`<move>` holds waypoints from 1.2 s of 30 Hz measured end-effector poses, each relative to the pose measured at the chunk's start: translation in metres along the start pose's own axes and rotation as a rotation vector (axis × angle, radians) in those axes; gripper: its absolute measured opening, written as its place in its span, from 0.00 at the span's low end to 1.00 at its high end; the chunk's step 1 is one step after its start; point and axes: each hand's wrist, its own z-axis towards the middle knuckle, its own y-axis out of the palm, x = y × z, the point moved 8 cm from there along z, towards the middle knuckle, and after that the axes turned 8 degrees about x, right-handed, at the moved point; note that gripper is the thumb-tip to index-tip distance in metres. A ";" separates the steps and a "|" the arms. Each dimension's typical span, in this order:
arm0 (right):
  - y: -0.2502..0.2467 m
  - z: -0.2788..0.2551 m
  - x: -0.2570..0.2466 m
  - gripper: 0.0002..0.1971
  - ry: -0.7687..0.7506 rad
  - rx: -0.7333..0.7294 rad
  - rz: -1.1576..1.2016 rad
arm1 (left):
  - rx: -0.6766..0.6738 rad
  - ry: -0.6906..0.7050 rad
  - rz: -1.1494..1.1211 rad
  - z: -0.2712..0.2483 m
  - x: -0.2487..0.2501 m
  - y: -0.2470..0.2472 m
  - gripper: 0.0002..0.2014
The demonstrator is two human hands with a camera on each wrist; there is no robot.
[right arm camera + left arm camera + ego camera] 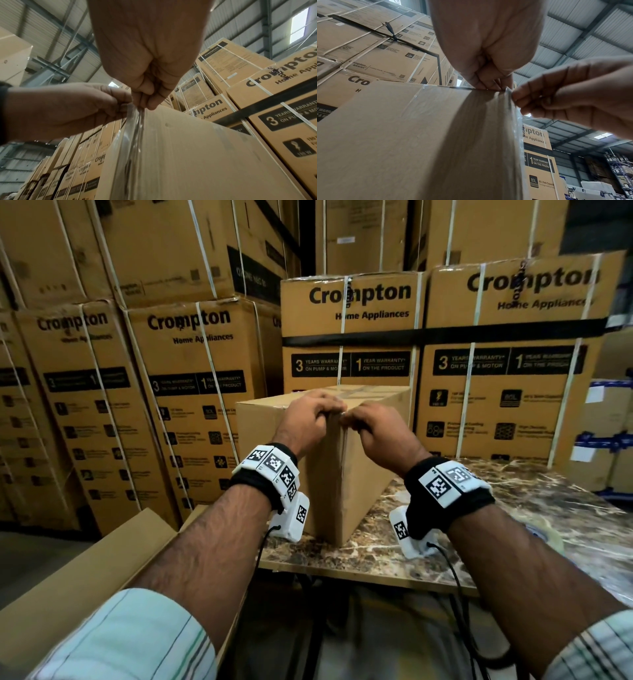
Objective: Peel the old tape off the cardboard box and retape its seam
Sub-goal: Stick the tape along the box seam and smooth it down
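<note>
My left hand (310, 419) and my right hand (376, 424) meet at the near top corner of the plain brown cardboard box (270, 426), which sits in the middle of the head view on a brown marbled tabletop (534, 501). Both sets of fingers are curled tight and narrow. They pinch the top end of the clear glossy old tape (132, 135), which runs down the box's vertical corner edge. In the right wrist view the strip looks wrinkled and partly lifted from the cardboard.

I think the tape could split lengthwise or snap near my fingertips if I pull sharply or at an angle, leaving a sliver stuck to the edge. It could also tear away the box's paper surface, giving new tape a poor surface. With both hands on the tape and neither bracing the box, a hard pull might drag or tip it.

Strapped brown "Crompton" cartons (349, 337) stand stacked right behind the table, and a loose cardboard sheet (102, 563) lies at lower left. A roll of clear tape (548, 537), I think, shows behind my right forearm at lower right.
</note>
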 end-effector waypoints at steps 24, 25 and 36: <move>0.000 0.012 0.009 0.25 0.114 0.058 -0.207 | -0.110 0.036 0.089 0.006 -0.004 -0.006 0.14; 0.004 0.012 0.010 0.23 0.104 0.046 -0.173 | -0.108 0.030 0.082 0.004 -0.009 -0.004 0.16; 0.012 0.023 0.016 0.15 0.085 0.042 -0.060 | 0.082 0.009 -0.019 0.008 -0.028 0.005 0.18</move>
